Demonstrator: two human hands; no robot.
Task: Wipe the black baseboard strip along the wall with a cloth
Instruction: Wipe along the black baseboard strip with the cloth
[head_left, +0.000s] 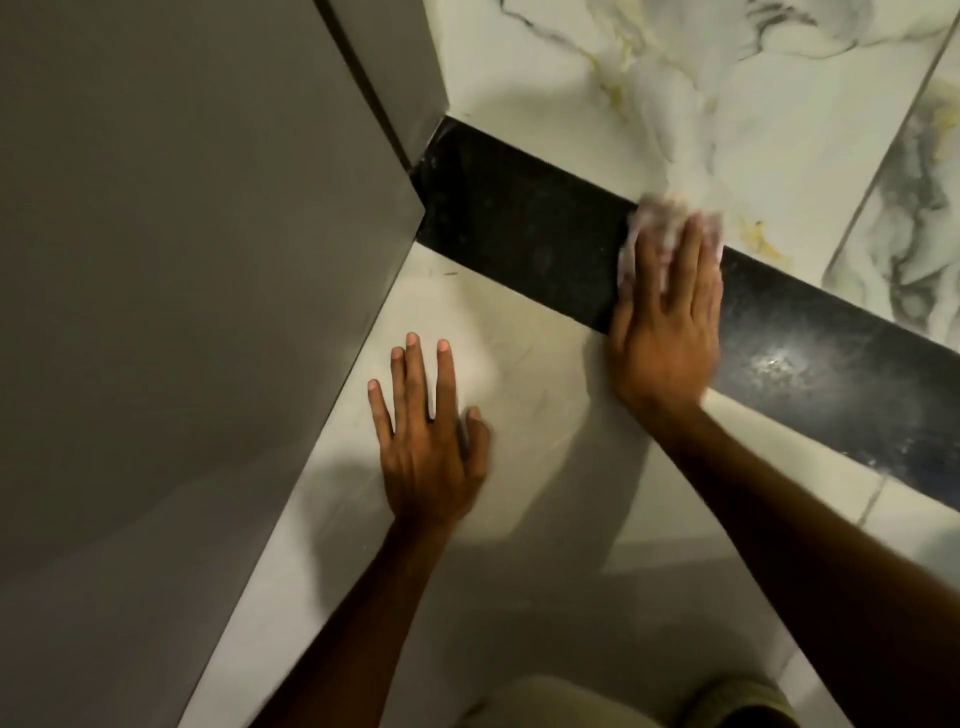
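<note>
Right hand (667, 332): fingers (688, 260) flat, pressing a white cloth (670, 221) (blurred) against the black baseboard strip (519, 228), which runs from 11 to 3 o'clock below the marbled wall (675, 93). Left hand (428, 447): fingers spread and released on the floor (545, 467). Grey panel (182, 260) at 9 o'clock meets the strip's end.
</note>
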